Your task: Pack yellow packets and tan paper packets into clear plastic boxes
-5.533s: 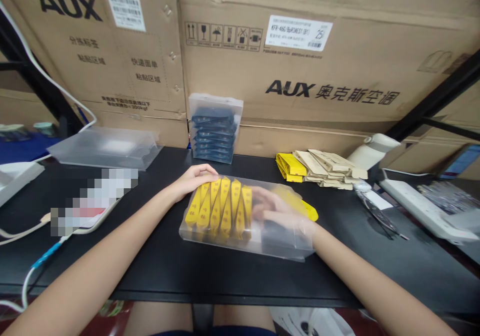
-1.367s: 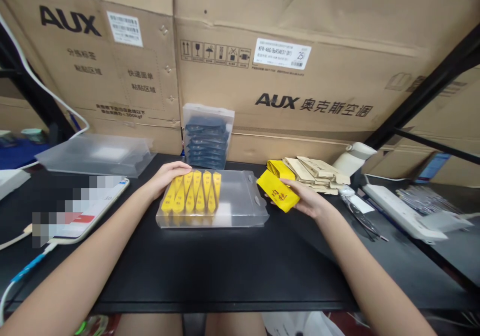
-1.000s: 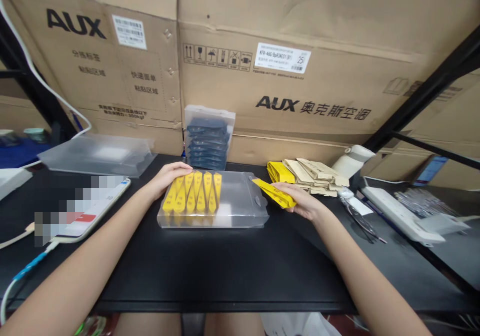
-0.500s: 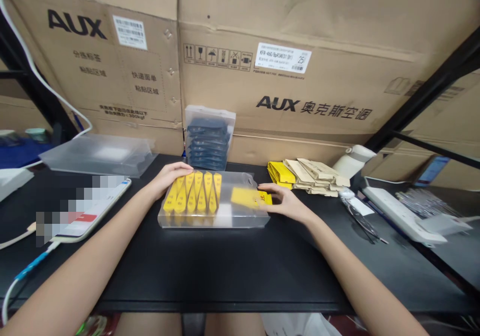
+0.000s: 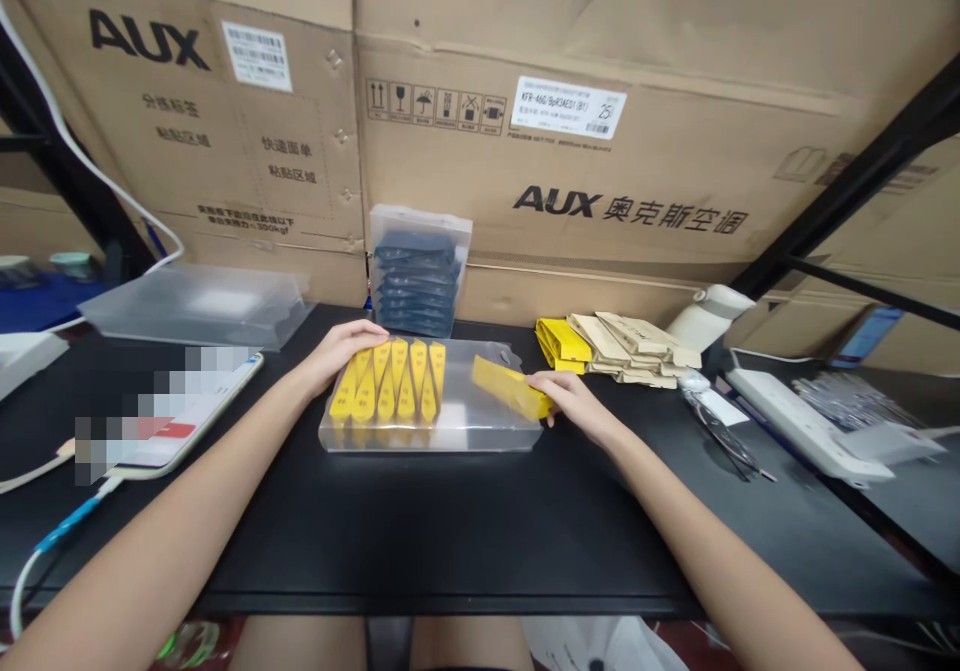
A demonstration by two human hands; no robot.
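A clear plastic bag (image 5: pixel 457 435) lies on the black table, with several yellow packets (image 5: pixel 385 381) standing in a row in its left part. My left hand (image 5: pixel 346 347) is closed on the bag's upper left edge. At the bag's right end, my right hand (image 5: pixel 564 397) pinches one yellow packet (image 5: pixel 502 385), which lies slanted and mostly inside the clear plastic. Its fingertips are partly hidden by the packet.
Behind the bag stands a clear pouch of dark blue packets (image 5: pixel 416 281). Folded yellow packets (image 5: pixel 561 343), beige packets (image 5: pixel 626 346) and a white bottle (image 5: pixel 709 319) are back right. A phone (image 5: pixel 202 416) and an empty clear bag (image 5: pixel 199 306) lie left.
The single yellow packet has turned, its right end now lower and nearer me. My right hand has shifted slightly right with it. My left hand remains at the bag's corner.
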